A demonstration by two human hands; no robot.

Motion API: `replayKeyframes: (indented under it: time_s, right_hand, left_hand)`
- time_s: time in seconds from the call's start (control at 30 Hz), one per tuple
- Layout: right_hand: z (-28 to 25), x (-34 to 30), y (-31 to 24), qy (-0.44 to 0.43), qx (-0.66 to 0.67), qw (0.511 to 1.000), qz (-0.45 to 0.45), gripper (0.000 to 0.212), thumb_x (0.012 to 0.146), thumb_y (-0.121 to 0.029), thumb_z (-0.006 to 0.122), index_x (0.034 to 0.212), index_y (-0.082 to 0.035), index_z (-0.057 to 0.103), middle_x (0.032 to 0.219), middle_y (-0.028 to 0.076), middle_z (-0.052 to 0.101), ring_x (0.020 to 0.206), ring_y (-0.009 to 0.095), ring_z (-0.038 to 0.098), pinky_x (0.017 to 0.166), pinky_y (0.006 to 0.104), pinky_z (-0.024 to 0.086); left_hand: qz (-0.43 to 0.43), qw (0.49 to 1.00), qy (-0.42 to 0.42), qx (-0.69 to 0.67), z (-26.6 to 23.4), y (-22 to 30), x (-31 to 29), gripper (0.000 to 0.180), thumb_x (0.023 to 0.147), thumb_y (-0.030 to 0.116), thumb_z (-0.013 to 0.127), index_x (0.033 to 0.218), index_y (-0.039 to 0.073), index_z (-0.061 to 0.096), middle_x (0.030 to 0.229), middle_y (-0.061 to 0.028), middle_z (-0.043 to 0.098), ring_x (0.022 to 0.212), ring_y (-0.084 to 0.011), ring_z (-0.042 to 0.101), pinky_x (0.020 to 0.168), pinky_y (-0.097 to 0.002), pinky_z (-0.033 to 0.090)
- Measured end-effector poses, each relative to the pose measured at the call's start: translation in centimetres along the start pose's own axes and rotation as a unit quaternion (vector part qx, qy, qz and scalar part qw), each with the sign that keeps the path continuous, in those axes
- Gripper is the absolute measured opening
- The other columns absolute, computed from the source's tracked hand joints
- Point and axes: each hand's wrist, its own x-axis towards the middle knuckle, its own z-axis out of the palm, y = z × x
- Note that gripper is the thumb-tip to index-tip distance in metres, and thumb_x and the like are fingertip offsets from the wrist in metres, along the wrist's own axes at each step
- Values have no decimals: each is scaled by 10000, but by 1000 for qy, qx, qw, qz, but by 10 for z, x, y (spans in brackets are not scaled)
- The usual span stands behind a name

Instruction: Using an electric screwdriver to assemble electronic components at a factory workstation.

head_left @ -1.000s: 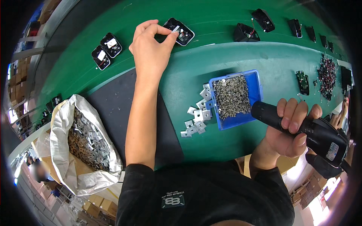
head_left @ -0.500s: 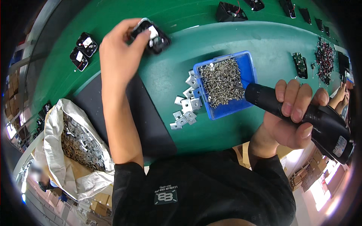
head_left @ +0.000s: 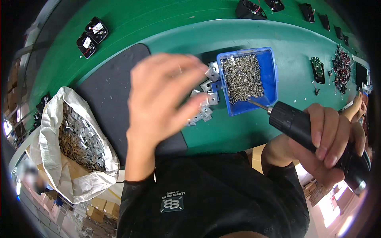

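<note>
My left hand, smeared by motion, reaches over the dark mat toward the small square metal plates. Its thumb and fingers are apart, and I see nothing held between them. The plates lie in a loose cluster along the left side of a blue plastic bin. Silver screws heap up inside that bin. In my right hand is a black electric screwdriver, gripped around its body. Its thin bit points left, with the tip at the bin's near edge by the screws.
Left of the dark mat stands a white sack of metal pieces. Two black housings lie at the far left. Another black housing sits at the back. On the right are a circuit-board assembly and a pile of small parts.
The black housing that my left hand held is no longer in it. That hand has come nearer and right, to the plates. My right hand and the screwdriver have shifted slightly; the bit now shows.
</note>
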Motion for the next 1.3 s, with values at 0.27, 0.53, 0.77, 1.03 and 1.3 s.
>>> replayKeyframes:
  time_s: [0.27,0.53,0.77,1.03,1.3]
  right_hand:
    - [-3,-2,-9,-71,62,996,2,466,667,-100,833,1037,-130,552,700,-59,591,661,69,565,676,185,473]
    - [-1,-3,-1,-72,128,988,-45,451,686,-51,807,1049,-120,549,737,-39,617,706,88,593,712,208,520]
    - [-6,0,-6,-126,99,987,-9,435,695,-39,795,1048,-89,547,708,-12,627,678,106,618,683,207,539]
    - [-5,0,4,-112,98,989,-13,435,682,-52,807,1036,-116,563,731,-25,628,699,99,614,685,199,535]
    - [1,-1,13,-88,104,991,9,424,669,-67,818,1012,-137,578,709,-30,621,680,94,608,675,192,527]
  left_hand:
    - [106,994,32,-23,49,41,3,345,572,272,767,867,103,713,861,23,657,809,-143,572,760,-316,359]
    - [70,996,35,-36,47,47,-3,287,624,315,754,840,128,722,799,57,664,753,-101,574,790,-310,294]
    - [59,995,29,-80,50,46,-7,287,636,348,748,821,131,719,748,61,655,720,-92,579,793,-313,294]
    - [37,995,41,-82,48,41,-9,253,634,336,759,774,129,722,691,55,633,704,-97,574,792,-307,301]
    - [31,995,56,-81,46,35,-15,293,647,360,747,791,106,721,677,45,636,701,-105,581,792,-305,307]
